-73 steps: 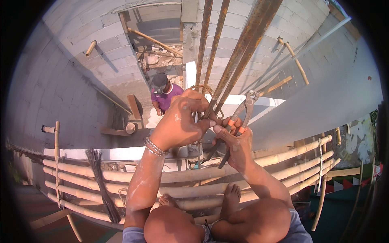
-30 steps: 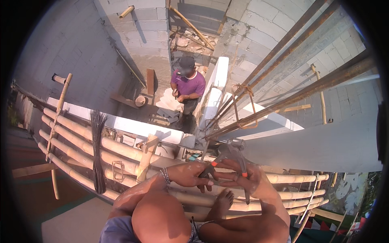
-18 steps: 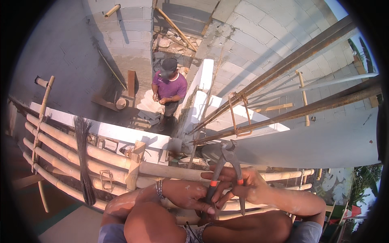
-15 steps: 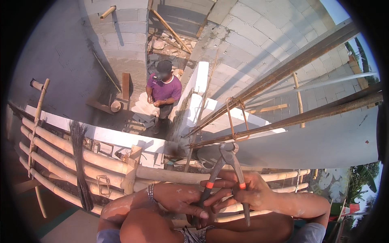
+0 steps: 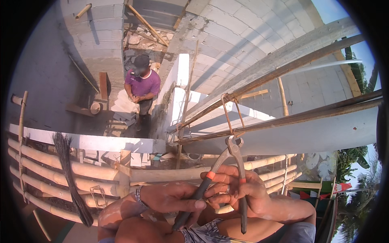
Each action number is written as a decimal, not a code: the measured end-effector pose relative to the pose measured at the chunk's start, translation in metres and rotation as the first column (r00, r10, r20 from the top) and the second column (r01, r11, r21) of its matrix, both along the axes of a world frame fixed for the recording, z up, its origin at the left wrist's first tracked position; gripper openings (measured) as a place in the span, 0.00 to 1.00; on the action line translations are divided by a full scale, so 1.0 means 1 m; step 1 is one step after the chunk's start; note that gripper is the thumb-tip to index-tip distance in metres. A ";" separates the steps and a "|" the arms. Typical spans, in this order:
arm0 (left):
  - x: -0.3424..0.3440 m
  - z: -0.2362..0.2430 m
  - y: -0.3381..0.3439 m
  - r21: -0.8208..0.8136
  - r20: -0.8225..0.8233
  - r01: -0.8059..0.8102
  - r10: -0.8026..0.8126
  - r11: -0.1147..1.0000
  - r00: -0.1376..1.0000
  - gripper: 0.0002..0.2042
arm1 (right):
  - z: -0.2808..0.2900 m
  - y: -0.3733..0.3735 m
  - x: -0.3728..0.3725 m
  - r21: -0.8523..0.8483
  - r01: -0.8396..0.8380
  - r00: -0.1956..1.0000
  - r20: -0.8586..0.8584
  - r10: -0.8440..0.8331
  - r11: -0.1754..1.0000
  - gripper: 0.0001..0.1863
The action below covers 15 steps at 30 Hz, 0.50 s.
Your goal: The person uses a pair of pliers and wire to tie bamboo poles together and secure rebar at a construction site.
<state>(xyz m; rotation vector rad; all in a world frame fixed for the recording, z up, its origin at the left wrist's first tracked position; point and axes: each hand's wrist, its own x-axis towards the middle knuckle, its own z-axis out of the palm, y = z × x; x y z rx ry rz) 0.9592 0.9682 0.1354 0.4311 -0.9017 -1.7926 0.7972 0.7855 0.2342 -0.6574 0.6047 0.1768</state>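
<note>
A pair of steel end-cutting pincers (image 5: 234, 148) with orange-banded dark handles points upward, handles spread. My left hand (image 5: 181, 197) is closed on the left handle, low near my lap. My right hand (image 5: 237, 190), with a ring on one finger, grips the right handle, its fingers reaching toward the left one. Just beyond the jaws, rusty rebars (image 5: 283, 121) run diagonally with a square wire stirrup (image 5: 227, 113) around them; I cannot tell whether the jaws touch it. To my left, a bundle of dark thin wire (image 5: 69, 170) lies over the bamboo poles.
A co-worker (image 5: 142, 83) in a purple shirt stands below by pale blocks (image 5: 121, 105), hands together. Grey block walls (image 5: 239, 36) surround them. A white block ledge (image 5: 89, 139) runs behind the bamboo scaffold (image 5: 97, 173). A bucket (image 5: 96, 108) stands below; palm leaves (image 5: 356, 194) show at right.
My hands have come down from the rebar bundle toward my lap, still with the pincers, now held upright between both hands. The view has turned; the rebars now slant to the right.
</note>
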 end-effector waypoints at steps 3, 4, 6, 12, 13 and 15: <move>0.001 0.008 -0.007 -0.022 0.088 -0.102 0.104 0.995 0.991 0.28 | -0.002 0.002 0.000 0.011 0.072 0.997 0.013 -0.072 0.997 0.39; -0.002 0.005 -0.010 -0.015 0.045 -0.084 0.085 0.996 0.995 0.28 | -0.002 0.003 0.000 0.016 0.095 0.995 0.023 -0.095 0.995 0.38; -0.009 0.002 -0.012 0.000 -0.035 -0.051 0.051 0.999 0.998 0.28 | -0.002 0.005 -0.001 0.005 0.122 0.992 0.024 -0.122 0.993 0.36; -0.019 0.020 -0.014 0.056 -0.055 -0.156 0.159 0.986 0.986 0.26 | 0.017 0.041 0.010 -0.119 0.232 0.968 -0.070 -0.241 0.965 0.36; -0.021 0.022 -0.019 0.057 -0.071 -0.169 0.173 0.984 0.982 0.26 | 0.019 0.041 0.004 -0.125 0.254 0.964 -0.048 -0.262 0.959 0.36; -0.021 0.023 -0.027 0.004 -0.081 -0.191 0.190 0.982 0.978 0.26 | 0.018 0.047 0.005 -0.069 0.277 0.960 0.051 -0.274 0.958 0.38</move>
